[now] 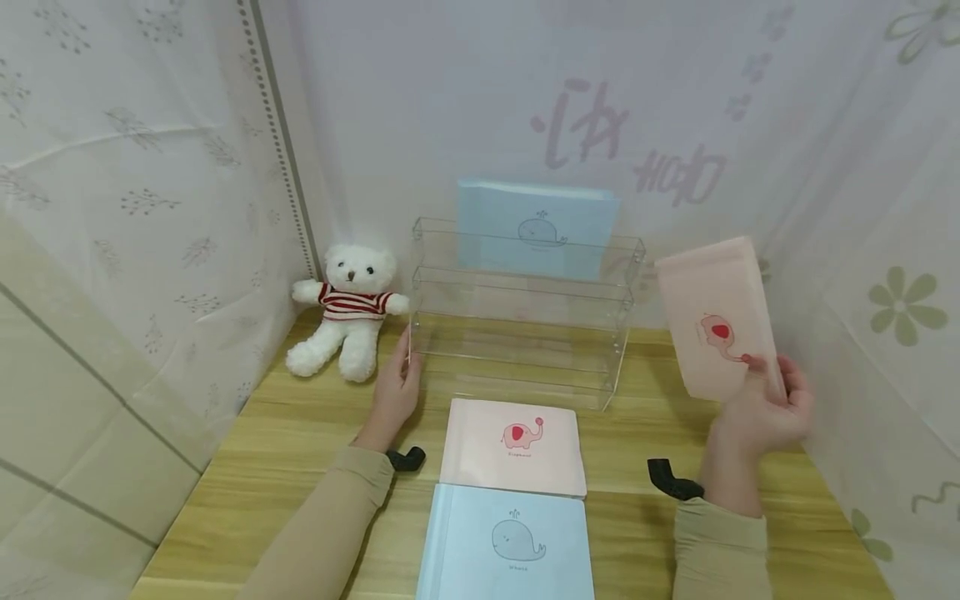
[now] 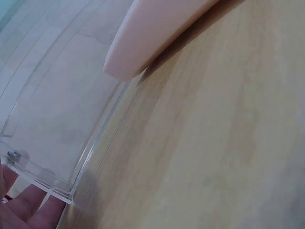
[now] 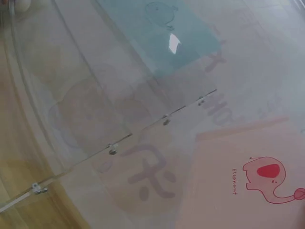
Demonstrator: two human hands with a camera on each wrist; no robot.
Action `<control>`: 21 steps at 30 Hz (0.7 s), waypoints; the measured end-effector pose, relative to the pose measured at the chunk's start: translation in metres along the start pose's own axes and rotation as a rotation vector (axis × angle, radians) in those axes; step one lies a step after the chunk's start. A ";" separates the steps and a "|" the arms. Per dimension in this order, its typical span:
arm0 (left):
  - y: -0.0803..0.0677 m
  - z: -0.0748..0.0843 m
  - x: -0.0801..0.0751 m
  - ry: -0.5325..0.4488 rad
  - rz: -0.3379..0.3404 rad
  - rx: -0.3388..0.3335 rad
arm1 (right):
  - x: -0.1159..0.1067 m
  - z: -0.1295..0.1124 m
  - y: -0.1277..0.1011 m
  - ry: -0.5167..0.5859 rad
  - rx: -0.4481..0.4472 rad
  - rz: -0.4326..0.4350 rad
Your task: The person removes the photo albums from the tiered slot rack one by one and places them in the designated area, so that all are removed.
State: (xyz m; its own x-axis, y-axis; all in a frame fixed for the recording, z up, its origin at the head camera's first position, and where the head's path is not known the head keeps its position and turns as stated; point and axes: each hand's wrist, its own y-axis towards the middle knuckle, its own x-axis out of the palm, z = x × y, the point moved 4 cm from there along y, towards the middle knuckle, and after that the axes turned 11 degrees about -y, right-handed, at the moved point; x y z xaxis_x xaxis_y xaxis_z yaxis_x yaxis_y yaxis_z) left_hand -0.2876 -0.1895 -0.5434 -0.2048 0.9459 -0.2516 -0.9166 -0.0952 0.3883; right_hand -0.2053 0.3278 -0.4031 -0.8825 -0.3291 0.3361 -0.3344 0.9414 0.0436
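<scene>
One blue booklet (image 1: 536, 223) stands in the clear rack's (image 1: 521, 312) far tier. Right hand (image 1: 765, 408) grips a pink booklet (image 1: 716, 317); left hand (image 1: 396, 385), fingers straight, steadies the rack. Two booklets (image 1: 512, 500) remain on the surface (image 1: 300, 467).

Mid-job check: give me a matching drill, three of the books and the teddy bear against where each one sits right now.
1 pink elephant book
2 blue whale book
3 second blue whale book
4 teddy bear

A nearest table edge
B left of acrylic rack
C top tier of rack
D held in right hand

Pairs: 1-D, 2-C, 3-A, 4-B
</scene>
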 end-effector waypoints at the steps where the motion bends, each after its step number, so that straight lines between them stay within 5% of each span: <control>1: 0.000 0.000 0.000 -0.003 0.001 -0.002 | 0.002 0.004 0.002 -0.033 0.021 -0.018; 11: -0.001 -0.001 -0.001 -0.022 -0.030 -0.044 | 0.015 0.047 0.004 -0.267 0.085 -0.244; 21: -0.001 0.003 -0.001 -0.021 -0.025 -0.049 | 0.023 0.079 0.001 -0.369 0.182 -0.348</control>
State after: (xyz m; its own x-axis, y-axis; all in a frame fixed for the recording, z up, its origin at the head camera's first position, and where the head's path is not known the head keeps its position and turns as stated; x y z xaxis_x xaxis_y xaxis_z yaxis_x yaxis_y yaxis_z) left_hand -0.2853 -0.1900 -0.5410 -0.1744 0.9545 -0.2418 -0.9372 -0.0855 0.3382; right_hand -0.2524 0.3155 -0.4699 -0.7556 -0.6546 -0.0232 -0.6512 0.7546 -0.0809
